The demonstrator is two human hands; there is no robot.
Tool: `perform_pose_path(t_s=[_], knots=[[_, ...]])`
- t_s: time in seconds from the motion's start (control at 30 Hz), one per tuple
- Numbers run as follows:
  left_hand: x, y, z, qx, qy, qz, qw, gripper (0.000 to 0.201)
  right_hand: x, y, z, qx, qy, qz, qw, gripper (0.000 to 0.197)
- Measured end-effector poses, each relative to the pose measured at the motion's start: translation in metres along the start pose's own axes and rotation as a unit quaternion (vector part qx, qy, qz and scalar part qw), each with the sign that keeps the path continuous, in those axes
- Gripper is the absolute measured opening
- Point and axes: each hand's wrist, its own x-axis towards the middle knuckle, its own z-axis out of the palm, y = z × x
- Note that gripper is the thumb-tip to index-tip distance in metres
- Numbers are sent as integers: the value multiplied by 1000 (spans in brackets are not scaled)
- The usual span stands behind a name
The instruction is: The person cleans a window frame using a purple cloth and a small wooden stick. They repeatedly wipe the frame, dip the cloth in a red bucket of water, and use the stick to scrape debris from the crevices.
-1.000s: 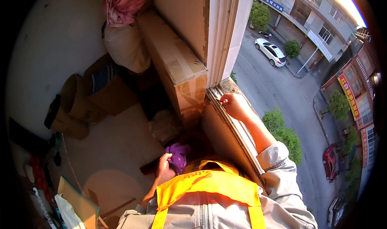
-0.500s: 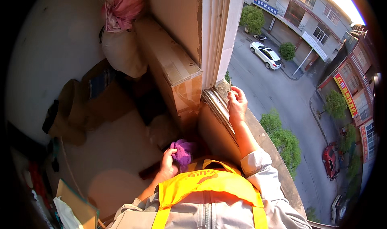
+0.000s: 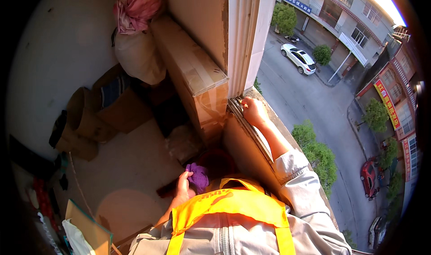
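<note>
My left hand [image 3: 183,186] is closed round a bunched purple cloth [image 3: 199,177], low in front of the yellow apron [image 3: 231,205]. My right arm stretches forward along the open window. At the far end of the window track [image 3: 235,108], close to the frame's upright [image 3: 242,44], my right hand [image 3: 255,113] is closed with its fingertips pinched together. Whatever those fingertips hold, if anything, is too small to make out. Dirt and worn patches show along the track.
A tall taped cardboard box [image 3: 208,97] stands left of the window, near a dark red bucket [image 3: 217,160]. Open cartons [image 3: 119,109] and a tied pink bundle [image 3: 139,8] lie further left. Outside the concrete ledge [image 3: 287,136], a street with cars lies far below.
My right hand has moved from above the outer ledge down and left onto the end of the track. My left hand and the purple cloth have shifted slightly left and down.
</note>
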Motion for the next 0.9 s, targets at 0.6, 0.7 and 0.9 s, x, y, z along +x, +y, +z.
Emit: perform_pose_path(t_s=[0.6, 0.7, 0.9], knots=[[-44, 30, 101, 82, -197, 129, 968, 52, -75, 38, -52, 30, 48, -54, 997, 17], [-38, 21, 112, 87, -196, 133, 968, 50, -42, 50, -42, 37, 26, -117, 992, 14], [-36, 8, 99, 63, -170, 90, 979, 44, -1, 97, -64, -21, 210, -7, 977, 14]])
